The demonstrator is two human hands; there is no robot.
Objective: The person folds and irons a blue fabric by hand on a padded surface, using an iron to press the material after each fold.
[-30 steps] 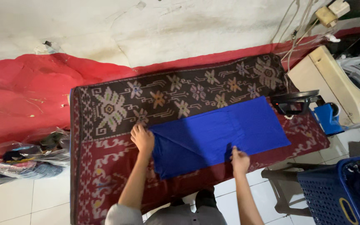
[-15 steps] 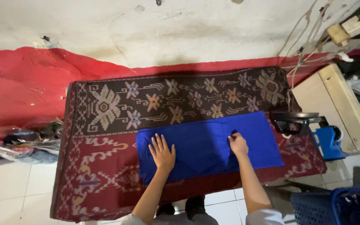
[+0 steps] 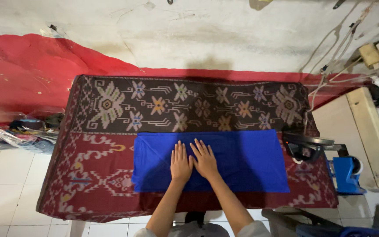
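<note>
The folded rectangular bright-blue cloth [image 3: 242,162] lay flat along the near edge of the table under the patterned red-and-brown woven cover [image 3: 101,175]. The left hand [image 3: 181,163] and right hand [image 3: 205,159] rested side by side on its middle, palms down, fingers spread, gripping nothing. Judged risk: uneven pressing could shift the layers and crease the fold. A black iron [image 3: 307,147] stood at the right edge.

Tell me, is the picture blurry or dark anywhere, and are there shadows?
In the head view, the blue cloth and both flat hands, left and right, look sharp and evenly lit; a soft shadow sits on the wall above the patterned cover; straight edges bow near the corners.
</note>
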